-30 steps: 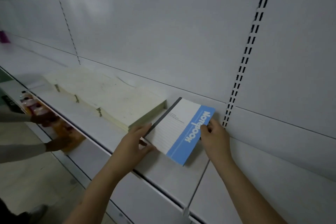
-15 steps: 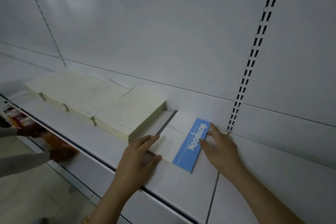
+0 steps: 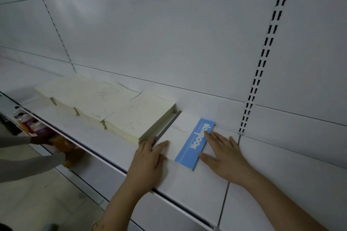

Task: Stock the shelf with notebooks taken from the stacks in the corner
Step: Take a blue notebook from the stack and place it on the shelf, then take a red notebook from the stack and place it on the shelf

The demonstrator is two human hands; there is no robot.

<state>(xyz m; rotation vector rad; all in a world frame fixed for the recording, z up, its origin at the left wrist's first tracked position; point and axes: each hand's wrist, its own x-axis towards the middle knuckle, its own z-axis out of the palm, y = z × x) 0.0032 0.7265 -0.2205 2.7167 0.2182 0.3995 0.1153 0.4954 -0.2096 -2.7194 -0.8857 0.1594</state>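
While the notebook (image 3: 185, 139) lay flat on the shelf (image 3: 120, 153), just right of the stacks (image 3: 110, 108), my left hand (image 3: 148, 163) and right hand (image 3: 224, 153) pressed it, fingers straight and spread. I judged a gentle leftward nudge would square it against them.

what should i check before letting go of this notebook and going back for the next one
1. Notebook lying flat on the shelf: ok.
2. Dark spine edge close beside the cream stack: ok.
3. Notebook clear of the shelf's front lip: ok.
4. Back edge reaches the rear panel: cannot tell.
5. Left hand and right hand only resting with straight fingers, free to lift: ok.
6. Bare shelf to the right for the next one: ok.
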